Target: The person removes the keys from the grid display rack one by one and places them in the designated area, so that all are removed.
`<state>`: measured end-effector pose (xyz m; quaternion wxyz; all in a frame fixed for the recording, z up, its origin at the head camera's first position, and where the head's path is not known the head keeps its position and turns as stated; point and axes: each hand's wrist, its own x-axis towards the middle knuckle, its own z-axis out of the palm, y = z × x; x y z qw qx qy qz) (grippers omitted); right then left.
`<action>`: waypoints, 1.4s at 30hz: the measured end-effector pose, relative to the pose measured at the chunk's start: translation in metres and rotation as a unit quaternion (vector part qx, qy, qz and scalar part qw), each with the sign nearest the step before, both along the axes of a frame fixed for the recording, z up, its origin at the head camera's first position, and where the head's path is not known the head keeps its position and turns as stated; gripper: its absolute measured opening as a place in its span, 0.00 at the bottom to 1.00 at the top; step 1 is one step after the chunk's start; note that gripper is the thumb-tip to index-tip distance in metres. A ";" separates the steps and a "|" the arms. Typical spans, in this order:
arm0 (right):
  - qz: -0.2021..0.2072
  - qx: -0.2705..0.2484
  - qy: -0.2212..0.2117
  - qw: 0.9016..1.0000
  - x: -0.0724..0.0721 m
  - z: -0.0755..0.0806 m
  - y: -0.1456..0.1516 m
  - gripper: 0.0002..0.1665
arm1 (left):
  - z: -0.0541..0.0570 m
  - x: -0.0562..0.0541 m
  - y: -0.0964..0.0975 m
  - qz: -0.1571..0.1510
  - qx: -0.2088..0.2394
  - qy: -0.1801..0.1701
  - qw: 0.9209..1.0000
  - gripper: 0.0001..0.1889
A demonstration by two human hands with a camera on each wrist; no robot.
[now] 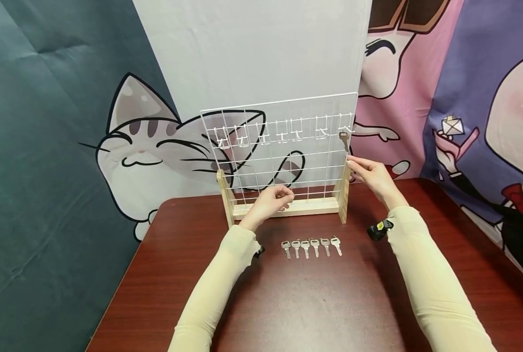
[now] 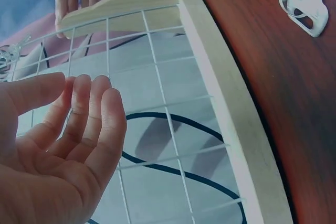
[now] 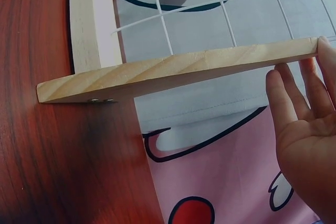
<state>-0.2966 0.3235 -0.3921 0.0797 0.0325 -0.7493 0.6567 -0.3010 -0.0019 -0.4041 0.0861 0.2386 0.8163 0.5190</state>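
A white wire grid [image 1: 283, 161] stands upright in a wooden base [image 1: 314, 207], with several clear hooks along its upper part. One key [image 1: 343, 139] hangs at the rightmost hook. Just below that key, my right hand [image 1: 371, 178] has its fingertips at the top of the right wooden side post [image 3: 199, 64]; the fingers look fairly straight, and the thumb's contact is partly hidden. My left hand [image 1: 272, 200] hovers before the lower grid, fingers loosely bent and holding nothing, as the left wrist view shows. Several silver keys [image 1: 315, 247] lie in a row on the table.
The reddish-brown table [image 1: 305, 303] extends in front of the stand. Behind it hangs a cloth backdrop [image 1: 261, 49] with cartoon figures. The left wooden side post [image 1: 224, 198] holds the grid's other end.
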 end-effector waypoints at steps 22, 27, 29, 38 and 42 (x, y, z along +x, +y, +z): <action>0.008 -0.012 -0.012 1.000 -0.003 0.000 0.001 0.33 | 0.043 -0.005 0.017 -0.026 0.007 0.019 0.999 0.11; 0.004 -0.011 -0.014 1.000 -0.003 -0.001 0.002 0.33 | 0.055 -0.007 0.024 -0.035 0.000 0.048 0.998 0.10; 0.004 -0.009 -0.012 1.000 -0.002 0.000 0.002 0.33 | 0.061 -0.007 0.027 -0.039 -0.002 0.056 0.998 0.11; 0.004 -0.001 -0.006 1.000 -0.003 -0.001 0.003 0.33 | 0.081 -0.007 0.041 -0.049 -0.005 0.076 0.996 0.10; 0.006 -0.003 -0.004 1.000 -0.003 -0.001 0.003 0.33 | 0.090 -0.007 0.048 -0.049 -0.001 0.083 0.995 0.11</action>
